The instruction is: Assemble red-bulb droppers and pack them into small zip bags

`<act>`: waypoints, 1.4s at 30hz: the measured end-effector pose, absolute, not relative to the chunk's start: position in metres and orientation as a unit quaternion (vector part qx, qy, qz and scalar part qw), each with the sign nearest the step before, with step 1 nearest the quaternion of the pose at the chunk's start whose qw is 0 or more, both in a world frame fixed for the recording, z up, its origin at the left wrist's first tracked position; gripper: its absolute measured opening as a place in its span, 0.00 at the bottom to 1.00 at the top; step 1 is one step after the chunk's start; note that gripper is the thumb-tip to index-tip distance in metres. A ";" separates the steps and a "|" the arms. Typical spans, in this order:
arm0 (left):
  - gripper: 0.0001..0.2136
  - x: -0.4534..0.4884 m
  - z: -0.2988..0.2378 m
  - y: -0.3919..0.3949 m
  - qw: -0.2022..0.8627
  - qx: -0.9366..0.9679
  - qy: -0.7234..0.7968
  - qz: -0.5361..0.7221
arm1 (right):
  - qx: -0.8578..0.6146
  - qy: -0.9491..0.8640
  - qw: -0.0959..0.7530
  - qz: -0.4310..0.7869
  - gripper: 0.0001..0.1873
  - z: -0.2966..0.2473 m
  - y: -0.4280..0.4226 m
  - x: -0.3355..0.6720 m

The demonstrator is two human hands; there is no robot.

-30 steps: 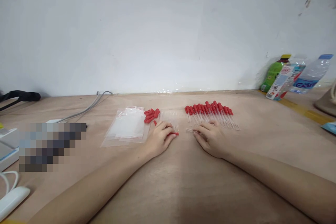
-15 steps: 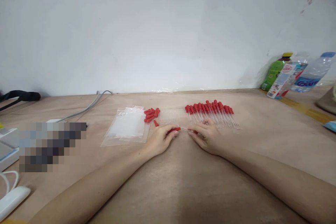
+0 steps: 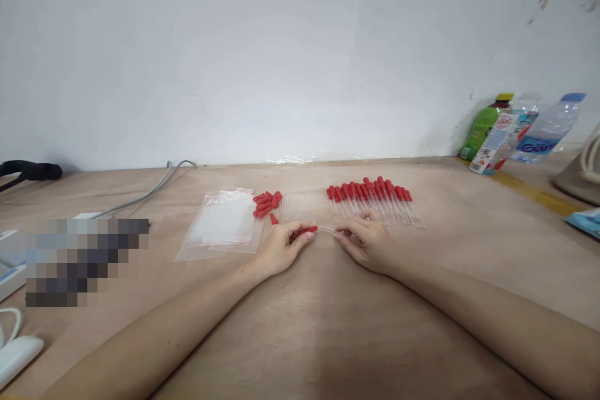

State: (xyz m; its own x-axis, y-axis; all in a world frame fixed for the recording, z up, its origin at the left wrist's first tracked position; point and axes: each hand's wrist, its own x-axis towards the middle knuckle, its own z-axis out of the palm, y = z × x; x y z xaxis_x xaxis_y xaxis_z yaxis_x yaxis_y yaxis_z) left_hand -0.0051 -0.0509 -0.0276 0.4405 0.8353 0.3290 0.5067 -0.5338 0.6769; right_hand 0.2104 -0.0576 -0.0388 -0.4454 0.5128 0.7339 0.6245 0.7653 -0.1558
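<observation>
From where I stand, both hands are low over the table (image 3: 262, 350), nearly meeting in the middle. The left hand (image 3: 285, 246) is closed narrowly around a red rubber bulb (image 3: 309, 230), pinched between thumb and fingers, one end poking out toward the right hand (image 3: 369, 244). That hand also has a narrow grip, its fingertips pinching a thin clear tube (image 3: 327, 229) that sticks out to the left, past the fingers. The tube's free end points at the bulb's exposed end and lies just beside it; whether the two touch, I cannot tell from here.

Just beyond the left hand, close to its knuckles, lies a single red bulb (image 3: 274, 219), and farther back a small heap of red bulbs (image 3: 266, 206). To the right of the heap, behind the gap between the hands, a row of clear tubes (image 3: 296, 205) lies side by side. Beyond the right hand, a bunch of red-topped droppers (image 3: 368, 190) is lined up, red ends toward the wall (image 3: 281, 62); the hand partly covers the clear ends of some. Left of the heap, clear plastic bags (image 3: 222, 219) lie flat, overlapping, near the left wrist.
</observation>
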 end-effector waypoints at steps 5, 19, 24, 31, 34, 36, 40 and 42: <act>0.11 -0.005 -0.028 -0.051 0.251 0.811 0.419 0.322 | -0.323 -0.856 0.397 -0.067 0.07 -0.037 -0.059 0.209; 0.10 -0.007 -0.028 -0.050 0.257 0.816 0.388 0.343 | -0.311 -0.882 0.349 0.062 0.09 -0.032 -0.060 0.208; 0.08 -0.007 -0.023 -0.054 0.233 0.849 0.347 0.324 | -0.318 -0.886 0.326 0.090 0.09 -0.033 -0.056 0.213; 0.08 -0.004 -0.020 -0.058 0.214 0.848 0.376 0.307 | -0.334 -0.886 0.320 0.033 0.10 -0.033 -0.058 0.215; 0.10 -0.005 -0.024 -0.055 0.226 0.822 0.416 0.317 | -0.334 -0.883 0.329 0.027 0.12 -0.032 -0.061 0.214; 0.12 -0.006 -0.025 -0.053 0.234 0.809 0.432 0.322 | -0.335 -0.881 0.332 0.040 0.12 -0.032 -0.061 0.214; 0.12 -0.006 -0.025 -0.053 0.260 0.806 0.422 0.324 | -0.332 -0.883 0.327 0.053 0.11 -0.035 -0.057 0.215; 0.10 -0.005 -0.025 -0.054 0.268 0.814 0.404 0.319 | -0.324 -0.888 0.323 0.048 0.11 -0.036 -0.055 0.216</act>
State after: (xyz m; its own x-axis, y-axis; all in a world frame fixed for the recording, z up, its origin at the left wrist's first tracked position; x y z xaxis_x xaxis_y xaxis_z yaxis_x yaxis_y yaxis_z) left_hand -0.0054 -0.0542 -0.0247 0.4703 0.8286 0.3036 0.4866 -0.5305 0.6941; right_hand 0.2156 -0.0547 -0.0364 -0.5811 0.6071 0.5419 0.5449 0.7849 -0.2950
